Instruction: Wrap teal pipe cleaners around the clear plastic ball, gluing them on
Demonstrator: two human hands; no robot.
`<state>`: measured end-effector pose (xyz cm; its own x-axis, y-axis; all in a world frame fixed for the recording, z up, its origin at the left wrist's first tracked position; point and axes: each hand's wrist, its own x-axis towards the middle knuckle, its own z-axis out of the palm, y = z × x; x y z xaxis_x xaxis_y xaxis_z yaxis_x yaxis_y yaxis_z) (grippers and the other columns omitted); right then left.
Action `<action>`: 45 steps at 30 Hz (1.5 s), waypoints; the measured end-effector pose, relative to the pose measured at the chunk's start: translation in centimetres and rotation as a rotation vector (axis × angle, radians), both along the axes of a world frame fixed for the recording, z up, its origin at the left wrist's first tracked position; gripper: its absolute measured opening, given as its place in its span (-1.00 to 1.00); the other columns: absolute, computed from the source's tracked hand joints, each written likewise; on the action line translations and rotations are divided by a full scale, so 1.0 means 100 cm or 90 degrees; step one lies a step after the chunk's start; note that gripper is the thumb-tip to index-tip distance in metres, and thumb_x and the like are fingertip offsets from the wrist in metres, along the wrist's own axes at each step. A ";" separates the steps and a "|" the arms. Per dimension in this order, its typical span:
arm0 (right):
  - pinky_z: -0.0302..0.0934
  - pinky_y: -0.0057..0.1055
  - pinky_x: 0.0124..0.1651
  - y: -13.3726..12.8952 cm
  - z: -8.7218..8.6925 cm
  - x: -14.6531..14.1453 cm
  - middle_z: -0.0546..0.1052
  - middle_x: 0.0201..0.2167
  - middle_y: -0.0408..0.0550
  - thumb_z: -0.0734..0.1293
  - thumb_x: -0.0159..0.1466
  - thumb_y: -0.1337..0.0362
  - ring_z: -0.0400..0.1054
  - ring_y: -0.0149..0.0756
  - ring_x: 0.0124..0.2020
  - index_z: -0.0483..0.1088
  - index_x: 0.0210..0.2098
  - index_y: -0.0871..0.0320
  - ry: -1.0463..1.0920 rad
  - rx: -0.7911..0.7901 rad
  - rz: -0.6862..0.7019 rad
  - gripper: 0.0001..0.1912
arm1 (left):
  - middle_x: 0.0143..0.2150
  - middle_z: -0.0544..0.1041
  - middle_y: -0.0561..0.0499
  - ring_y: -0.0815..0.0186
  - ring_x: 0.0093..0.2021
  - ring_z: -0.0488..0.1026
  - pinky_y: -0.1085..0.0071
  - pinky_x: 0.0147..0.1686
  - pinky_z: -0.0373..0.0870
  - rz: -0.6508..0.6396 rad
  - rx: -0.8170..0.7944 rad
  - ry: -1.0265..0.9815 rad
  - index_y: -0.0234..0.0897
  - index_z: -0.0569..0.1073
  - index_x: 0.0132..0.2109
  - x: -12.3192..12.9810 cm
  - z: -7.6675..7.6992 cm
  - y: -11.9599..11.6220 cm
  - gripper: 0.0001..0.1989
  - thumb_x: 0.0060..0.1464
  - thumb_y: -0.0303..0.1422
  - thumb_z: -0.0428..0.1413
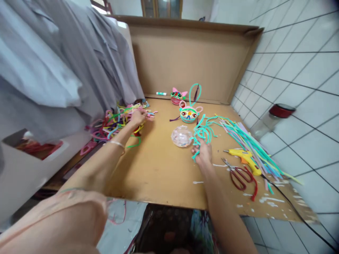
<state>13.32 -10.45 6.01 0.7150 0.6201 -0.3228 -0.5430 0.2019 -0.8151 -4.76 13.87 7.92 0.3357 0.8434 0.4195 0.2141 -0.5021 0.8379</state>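
Note:
My left hand reaches into a heap of mixed-colour pipe cleaners at the left, fingers curled down among pink pieces; what they grip is hidden. In my right hand is a bunch of curled teal pipe cleaners, its loops spreading above the fingers. Just left of that bunch lies a clear round plastic ball, with small coloured bits showing in it. Behind it sits a teal animal-face ornament with pink ring ears and a hanging loop. A pink-eared red and green ornament stands farther back.
Straight pipe cleaners lie at the right beside a yellow glue gun, red-handled scissors and a red strip. A red-lidded jar stands by the tiled wall. A glue stick lies near the cardboard back.

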 end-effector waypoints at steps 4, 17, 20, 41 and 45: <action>-0.03 -0.61 -0.75 0.001 0.001 -0.002 0.13 -0.88 -0.45 0.41 0.03 0.25 -0.06 -0.58 -0.83 0.16 -0.58 0.07 -0.017 0.004 -0.018 -0.70 | -0.51 0.41 0.04 0.37 -0.47 0.34 0.45 -0.37 0.32 -0.044 0.002 -0.018 -0.31 0.42 -0.42 0.017 0.000 -0.055 -0.77 0.13 -0.27 0.11; -0.02 -0.58 -0.71 -0.008 -0.011 -0.012 0.28 -0.71 -0.34 0.40 0.03 0.05 0.05 -0.55 -0.73 0.38 -0.51 0.12 -0.350 0.026 0.053 -0.73 | -0.50 0.35 0.10 0.40 -0.45 0.37 0.46 -0.33 0.40 -0.279 -0.213 -0.429 -0.27 0.41 -0.37 0.067 -0.001 -0.169 -0.62 0.14 -0.03 0.19; -0.03 -0.58 -0.71 -0.015 -0.002 -0.021 0.27 -0.73 -0.32 0.42 0.01 0.11 0.05 -0.53 -0.71 0.44 -0.51 0.13 -0.384 0.033 0.179 -0.79 | -0.62 0.06 0.23 0.51 -0.63 0.14 0.58 -0.51 0.28 -0.291 -0.401 -0.583 -0.27 0.34 -0.39 0.055 0.006 -0.148 -0.71 0.22 -0.22 0.18; -0.04 -0.64 -0.74 -0.011 -0.005 -0.059 0.18 -0.72 -0.45 0.51 -0.03 0.08 -0.15 -0.68 -0.79 0.15 -0.52 0.09 -0.105 0.091 0.478 -0.56 | -0.69 -0.11 0.27 0.52 -0.74 -0.21 0.60 -0.75 -0.22 -0.145 -0.565 -0.727 -0.24 0.28 -0.34 0.014 -0.001 -0.097 -0.76 0.36 -0.36 -0.01; -0.06 -0.63 -0.75 -0.006 -0.011 -0.065 0.19 -0.74 -0.45 0.52 -0.07 0.09 -0.14 -0.68 -0.80 0.15 -0.55 0.09 -0.109 0.077 0.482 -0.54 | -0.71 -0.12 0.27 0.50 -0.75 -0.22 0.61 -0.76 -0.22 -0.073 -0.550 -0.759 -0.25 0.25 -0.37 0.013 -0.002 -0.095 -0.70 0.40 -0.40 -0.12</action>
